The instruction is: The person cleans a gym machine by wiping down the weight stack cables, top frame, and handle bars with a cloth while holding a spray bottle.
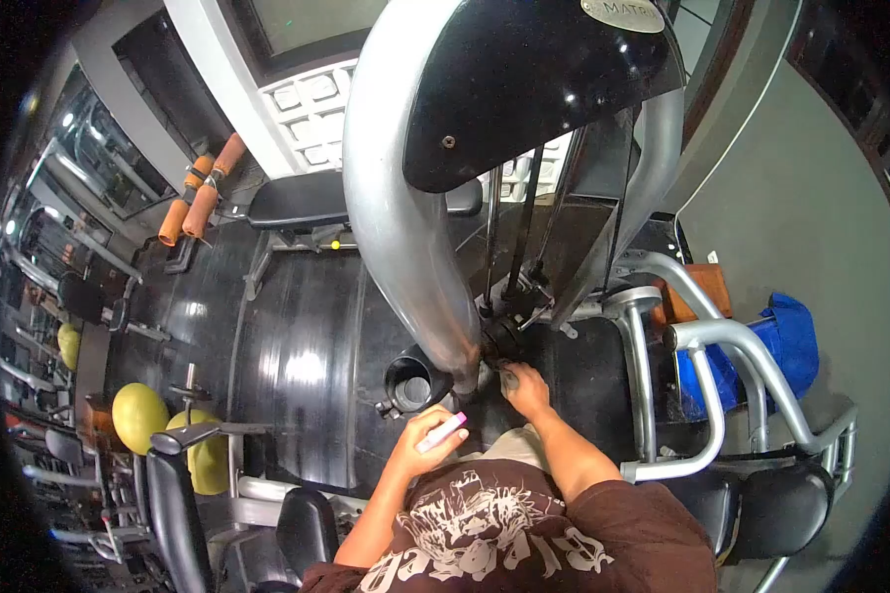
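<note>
My left hand (423, 450) is closed around a small pink-and-white stick-shaped object (442, 433), just below the black round cup holder (415, 383). Its exact kind does not show. My right hand (526, 389) reaches to the lower part of the silver machine frame (396, 217). The fingers are bent together over a small greyish thing (508, 380) that I cannot make out, beside the base of the curved tube. Part of the fingertips is hidden against the dark base.
Black weight-machine cover (544, 89) overhangs the work spot. A padded bench (297, 201) stands behind it, with orange foam rollers (201, 193) farther left. Yellow balls (139, 418) lie at left. Silver tube handles (712, 395) and a blue bag (786, 346) are at right.
</note>
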Motion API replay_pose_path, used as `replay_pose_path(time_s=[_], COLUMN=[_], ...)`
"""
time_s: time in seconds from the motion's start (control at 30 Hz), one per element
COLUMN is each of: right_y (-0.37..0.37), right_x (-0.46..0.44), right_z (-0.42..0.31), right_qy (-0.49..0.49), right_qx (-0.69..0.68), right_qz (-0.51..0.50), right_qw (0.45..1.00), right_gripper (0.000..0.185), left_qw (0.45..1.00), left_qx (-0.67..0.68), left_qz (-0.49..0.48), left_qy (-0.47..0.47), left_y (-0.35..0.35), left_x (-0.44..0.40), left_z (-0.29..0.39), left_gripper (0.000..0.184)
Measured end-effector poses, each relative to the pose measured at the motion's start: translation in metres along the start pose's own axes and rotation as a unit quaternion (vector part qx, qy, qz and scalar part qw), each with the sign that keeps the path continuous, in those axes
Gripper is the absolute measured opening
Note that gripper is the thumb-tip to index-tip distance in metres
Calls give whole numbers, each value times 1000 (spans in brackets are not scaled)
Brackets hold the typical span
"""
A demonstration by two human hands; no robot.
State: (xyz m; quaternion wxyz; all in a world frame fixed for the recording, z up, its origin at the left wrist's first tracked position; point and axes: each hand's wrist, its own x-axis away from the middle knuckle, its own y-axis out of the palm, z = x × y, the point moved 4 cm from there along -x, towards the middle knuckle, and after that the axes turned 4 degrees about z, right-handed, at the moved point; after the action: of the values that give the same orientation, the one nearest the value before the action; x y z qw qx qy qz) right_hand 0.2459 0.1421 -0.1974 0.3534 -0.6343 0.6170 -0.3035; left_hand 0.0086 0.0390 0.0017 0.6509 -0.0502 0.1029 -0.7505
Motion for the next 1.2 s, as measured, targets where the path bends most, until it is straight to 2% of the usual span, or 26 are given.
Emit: replay_pose_path(time_s=[0.07,0.1,0.17,0.2,0.33,0.43,0.63,0.73,0.83,0.93,1.03,1.13,1.2], right_y=[-13,4,-10,-13,-10,-11,-17,-24,-29,-26,-1,-19,-7], right_x=[0,-44,-60,-67,-77,-44,-1,-12,-39,-60,-49,-20,-4], right_z=[0,-34,-58,-62,-68,-47,-18,-25,-46,-63,-50,-49,-24], right_qy=[-18,-34,-24,-71,-6,43,37,37,14,-41,0,60,29], right_qx=[-44,-93,-141,-135,-36,-49,-30,-58,-117,-101,31,1,10], right_qz=[25,56,61,81,0,-27,-19,73,120,106,-14,-35,-42], right_qw=[999,994,988,985,999,997,999,995,986,988,999,998,999], right_gripper=[49,47,44,42,43,43,35,32,37,40,44,46,46], left_qw=[1000,999,1000,1000,999,999,999,999,999,1000,999,999,999], left_qx=[9,-23,-26,-16,1,11,15,26,31,21,19,18,16], left_qz=[1,7,6,5,3,8,31,33,29,17,7,12,21], left_qy=[10,26,-1,13,46,47,17,-3,-11,10,35,36,29], left_y=[2,-27,-24,-19,-3,4,-2,-3,-1,2,4,2,1], left_x=[-2,-22,-15,-16,-15,-6,0,1,0,0,3,4,6], left_z=[-1,-5,1,2,8,7,4,3,4,1,0,-2,-3], left_gripper=[16,15,14,14,13,14,14,14,15,14,13,13,13])
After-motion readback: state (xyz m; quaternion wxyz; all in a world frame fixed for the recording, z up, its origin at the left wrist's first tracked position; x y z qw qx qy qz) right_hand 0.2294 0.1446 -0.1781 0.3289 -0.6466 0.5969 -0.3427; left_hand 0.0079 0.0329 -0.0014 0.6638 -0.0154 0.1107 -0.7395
